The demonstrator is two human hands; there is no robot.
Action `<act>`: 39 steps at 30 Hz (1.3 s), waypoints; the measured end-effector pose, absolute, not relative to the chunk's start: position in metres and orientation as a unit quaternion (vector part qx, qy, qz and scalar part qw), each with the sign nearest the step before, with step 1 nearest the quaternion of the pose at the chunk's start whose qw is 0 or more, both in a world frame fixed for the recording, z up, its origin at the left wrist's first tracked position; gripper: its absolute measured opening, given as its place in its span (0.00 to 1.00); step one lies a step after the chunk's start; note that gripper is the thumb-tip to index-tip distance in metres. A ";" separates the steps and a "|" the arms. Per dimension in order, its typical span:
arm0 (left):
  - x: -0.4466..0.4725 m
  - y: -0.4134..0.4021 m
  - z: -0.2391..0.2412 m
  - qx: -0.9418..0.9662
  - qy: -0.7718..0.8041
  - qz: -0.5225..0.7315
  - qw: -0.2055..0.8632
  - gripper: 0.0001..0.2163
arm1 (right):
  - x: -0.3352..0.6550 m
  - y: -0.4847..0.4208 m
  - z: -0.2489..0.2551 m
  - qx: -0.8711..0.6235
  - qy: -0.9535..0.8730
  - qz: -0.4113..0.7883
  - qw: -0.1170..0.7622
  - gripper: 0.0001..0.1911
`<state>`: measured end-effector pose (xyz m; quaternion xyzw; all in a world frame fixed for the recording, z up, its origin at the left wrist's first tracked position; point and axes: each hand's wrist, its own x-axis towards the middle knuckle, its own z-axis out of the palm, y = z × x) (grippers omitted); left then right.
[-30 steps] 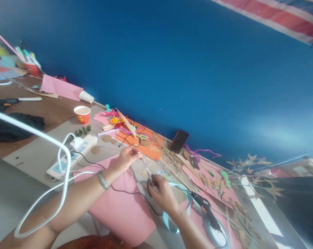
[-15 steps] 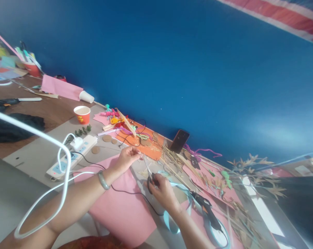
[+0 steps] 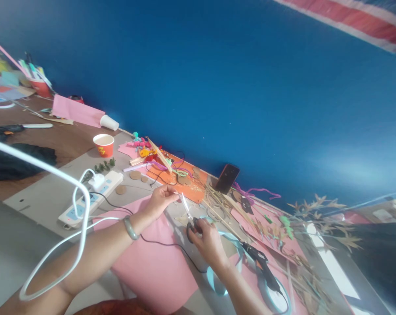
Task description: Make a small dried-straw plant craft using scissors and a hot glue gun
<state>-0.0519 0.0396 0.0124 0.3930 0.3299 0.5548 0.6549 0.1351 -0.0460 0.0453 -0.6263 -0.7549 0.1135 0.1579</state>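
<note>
Scissors [image 3: 187, 213] have swung slightly clear of the left hand [image 3: 156, 204], blades parted. Left thumb and forefinger pinch a pale piece [image 3: 176, 193], unidentifiable from here; probably light, easily dropped. Right hand [image 3: 207, 240] curls around the handles, above the table [image 3: 50, 192]. Scissors should handle light and rigid; grip handles only.
</note>
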 end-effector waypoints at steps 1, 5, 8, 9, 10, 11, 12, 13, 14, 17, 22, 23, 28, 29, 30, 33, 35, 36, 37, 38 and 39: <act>-0.052 0.040 0.012 0.390 0.330 0.555 0.656 0.10 | 0.135 -0.046 0.045 -0.625 -0.757 0.110 0.159 0.14; -0.051 0.041 0.011 0.378 0.325 0.557 0.664 0.11 | 0.137 -0.045 0.042 -0.622 -0.759 0.101 0.161 0.15; -0.051 0.041 0.010 0.373 0.318 0.556 0.671 0.11 | 0.139 -0.045 0.041 -0.624 -0.758 0.095 0.162 0.15; -0.051 0.041 0.010 0.372 0.315 0.556 0.673 0.11 | 0.139 -0.045 0.040 -0.625 -0.757 0.095 0.162 0.15; -0.051 0.042 0.010 0.369 0.313 0.558 0.674 0.11 | 0.140 -0.045 0.039 -0.626 -0.757 0.096 0.163 0.15; -0.051 0.042 0.009 0.367 0.311 0.559 0.675 0.10 | 0.141 -0.045 0.038 -0.625 -0.757 0.098 0.163 0.15; -0.051 0.042 0.009 0.365 0.310 0.561 0.675 0.10 | 0.141 -0.045 0.037 -0.625 -0.756 0.100 0.166 0.15; -0.051 0.042 0.009 0.364 0.311 0.562 0.675 0.10 | 0.142 -0.045 0.035 -0.626 -0.754 0.102 0.170 0.15; -0.051 0.042 0.010 0.364 0.312 0.561 0.675 0.11 | 0.143 -0.045 0.034 -0.628 -0.750 0.105 0.177 0.16; -0.051 0.041 0.011 0.365 0.315 0.558 0.675 0.11 | 0.144 -0.044 0.029 -0.647 -0.719 0.144 0.208 0.18; -0.051 0.040 0.015 0.359 0.323 0.559 0.674 0.12 | 0.154 -0.036 0.034 -0.657 -0.676 0.210 0.259 0.20; -0.052 0.040 0.015 0.361 0.326 0.559 0.672 0.12 | 0.159 -0.034 0.037 -0.665 -0.676 0.192 0.251 0.20; -0.054 0.041 0.014 0.384 0.339 0.549 0.660 0.10 | 0.200 -0.024 0.056 -0.731 -0.675 0.020 0.101 0.18; -0.054 0.041 0.013 0.392 0.343 0.545 0.657 0.10 | 0.208 -0.024 0.059 -0.742 -0.667 0.000 0.064 0.17; -0.054 0.041 0.013 0.400 0.348 0.540 0.654 0.10 | 0.216 -0.024 0.061 -0.753 -0.657 -0.010 0.031 0.17; -0.054 0.042 0.013 0.414 0.353 0.530 0.650 0.10 | 0.233 -0.027 0.064 -0.774 -0.632 -0.004 -0.034 0.18; -0.054 0.042 0.013 0.418 0.349 0.530 0.651 0.10 | 0.240 -0.030 0.064 -0.782 -0.621 -0.001 -0.053 0.18; -0.054 0.042 0.013 0.416 0.349 0.531 0.651 0.09 | 0.244 -0.032 0.063 -0.784 -0.618 0.000 -0.059 0.18; -0.053 0.042 0.013 0.412 0.352 0.533 0.650 0.09 | 0.247 -0.033 0.063 -0.786 -0.615 0.001 -0.062 0.18; -0.053 0.042 0.014 0.409 0.357 0.534 0.648 0.09 | 0.250 -0.035 0.062 -0.788 -0.613 0.005 -0.064 0.18; -0.053 0.043 0.014 0.407 0.364 0.536 0.644 0.09 | 0.254 -0.036 0.061 -0.789 -0.610 0.009 -0.066 0.18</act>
